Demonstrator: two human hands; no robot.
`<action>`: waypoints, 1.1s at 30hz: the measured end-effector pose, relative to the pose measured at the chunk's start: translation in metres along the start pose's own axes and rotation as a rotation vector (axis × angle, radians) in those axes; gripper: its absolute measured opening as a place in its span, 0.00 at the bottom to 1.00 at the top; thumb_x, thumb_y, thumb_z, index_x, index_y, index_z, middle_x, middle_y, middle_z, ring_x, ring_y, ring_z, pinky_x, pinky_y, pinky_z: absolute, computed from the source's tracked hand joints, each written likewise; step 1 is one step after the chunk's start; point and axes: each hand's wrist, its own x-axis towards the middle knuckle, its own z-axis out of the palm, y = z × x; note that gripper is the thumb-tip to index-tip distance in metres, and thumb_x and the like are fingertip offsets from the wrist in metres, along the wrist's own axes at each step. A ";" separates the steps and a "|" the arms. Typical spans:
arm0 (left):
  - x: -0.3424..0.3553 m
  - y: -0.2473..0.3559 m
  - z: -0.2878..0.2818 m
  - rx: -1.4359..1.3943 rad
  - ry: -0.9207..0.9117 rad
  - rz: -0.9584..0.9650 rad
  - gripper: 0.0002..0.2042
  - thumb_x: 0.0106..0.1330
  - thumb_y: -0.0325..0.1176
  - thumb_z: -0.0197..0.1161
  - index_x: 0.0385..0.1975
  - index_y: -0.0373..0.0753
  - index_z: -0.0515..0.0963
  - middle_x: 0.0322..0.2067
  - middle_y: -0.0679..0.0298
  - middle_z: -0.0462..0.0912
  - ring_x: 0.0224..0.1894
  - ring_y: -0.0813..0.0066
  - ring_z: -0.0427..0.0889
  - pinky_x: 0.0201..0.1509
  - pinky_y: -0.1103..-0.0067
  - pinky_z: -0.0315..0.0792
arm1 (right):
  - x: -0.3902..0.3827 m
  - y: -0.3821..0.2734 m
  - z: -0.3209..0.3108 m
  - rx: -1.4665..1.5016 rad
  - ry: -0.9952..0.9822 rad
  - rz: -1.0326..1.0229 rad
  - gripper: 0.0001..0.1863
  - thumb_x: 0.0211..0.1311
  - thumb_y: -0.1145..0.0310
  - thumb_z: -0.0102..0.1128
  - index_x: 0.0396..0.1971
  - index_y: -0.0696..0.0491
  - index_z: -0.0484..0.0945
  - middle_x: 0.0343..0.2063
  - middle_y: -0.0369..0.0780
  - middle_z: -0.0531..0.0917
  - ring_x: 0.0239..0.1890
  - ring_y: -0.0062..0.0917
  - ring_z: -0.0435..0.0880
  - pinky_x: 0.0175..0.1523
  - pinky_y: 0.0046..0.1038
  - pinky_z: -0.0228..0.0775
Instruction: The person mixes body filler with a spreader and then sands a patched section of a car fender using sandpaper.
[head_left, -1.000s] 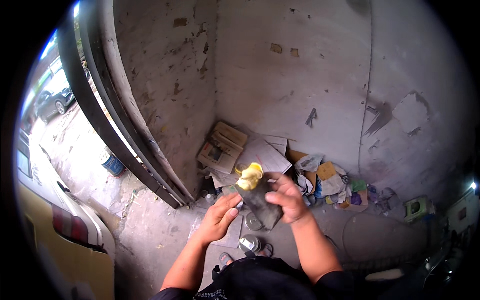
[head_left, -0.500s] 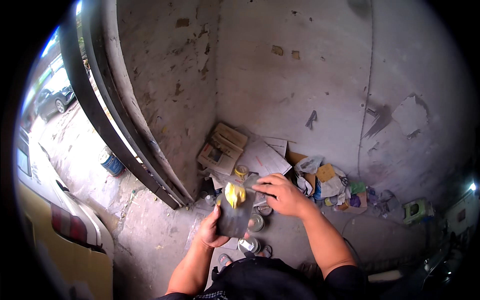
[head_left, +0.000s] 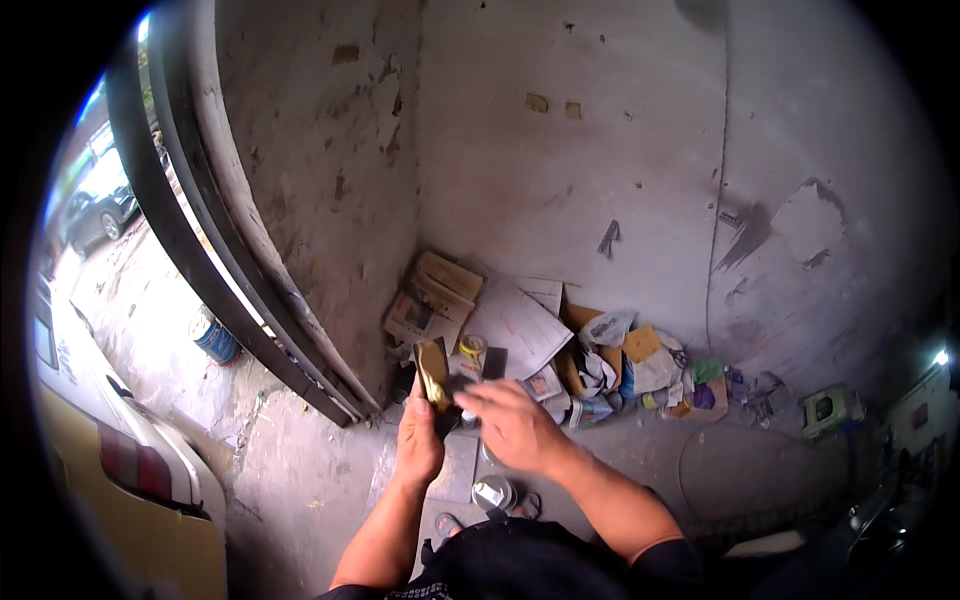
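Note:
My left hand (head_left: pixel 420 442) grips a thin flat mixing board (head_left: pixel 430 354) in front of me, tilted so that its face shows only narrowly. A lump of yellow putty (head_left: pixel 433 388) clings to it. My right hand (head_left: pixel 520 428) is closed on a dark grey putty scraper (head_left: pixel 459 388), its blade up against the board beside the putty. The right fingers are slightly blurred and partly hide the scraper.
An open tin (head_left: pixel 494 492) stands by my feet. Ahead, a yellow-rimmed container (head_left: pixel 472 346), cardboard (head_left: pixel 440 290), paper sheets (head_left: pixel 515 320) and bags (head_left: pixel 655 372) lie along the wall. A vehicle's rear (head_left: pixel 150 470) is at left, a blue bucket (head_left: pixel 215 340) beyond the door frame.
The board has turned from face-up to nearly edge-on and shifted left. My right hand has come left and lower, bringing the scraper across to the putty.

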 end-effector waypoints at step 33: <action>-0.003 0.061 -0.022 -0.431 -0.366 -0.536 0.36 0.65 0.52 0.57 0.65 0.33 0.58 0.55 0.51 0.73 0.52 0.60 0.79 0.44 0.68 0.79 | -0.003 0.011 -0.052 1.029 -0.041 -0.043 0.22 0.57 0.80 0.55 0.54 0.56 0.71 0.51 0.45 0.78 0.58 0.34 0.75 0.64 0.37 0.64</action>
